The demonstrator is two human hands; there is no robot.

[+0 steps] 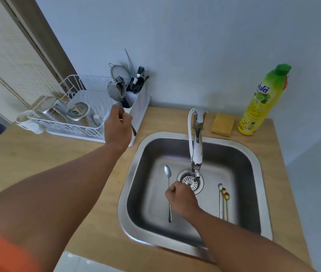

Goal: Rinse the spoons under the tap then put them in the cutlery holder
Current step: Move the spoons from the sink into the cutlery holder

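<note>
The left hand (118, 125) is up near the back left of the counter (38, 154), just in front of the white cutlery holder (134, 97). Its grip is closed around the handles of some silver spoons (119, 91). The round ends of these spoons point up and sit right by the holder, among the forks and other things that stand in it. I cannot tell how many spoons are in the hand.

The right hand (181, 199) is low inside the sink (257, 173), next to the drain (192, 180) and under the end of the tap (196, 146). Its fingers are curled into a fist. I cannot tell if it holds anything.

One silver spoon (168, 191) lies flat on the sink floor, just left of the right hand. Three thin long spoons (224, 201) lie side by side on the sink floor near the right wall; two have gold ends.

A white dish rack (63, 118) with metal cups sits at the back left edge of the counter, touching the holder. A yellow sponge (223, 124) and a yellow soap bottle (261, 101) with a green cap stand at the back right.
</note>
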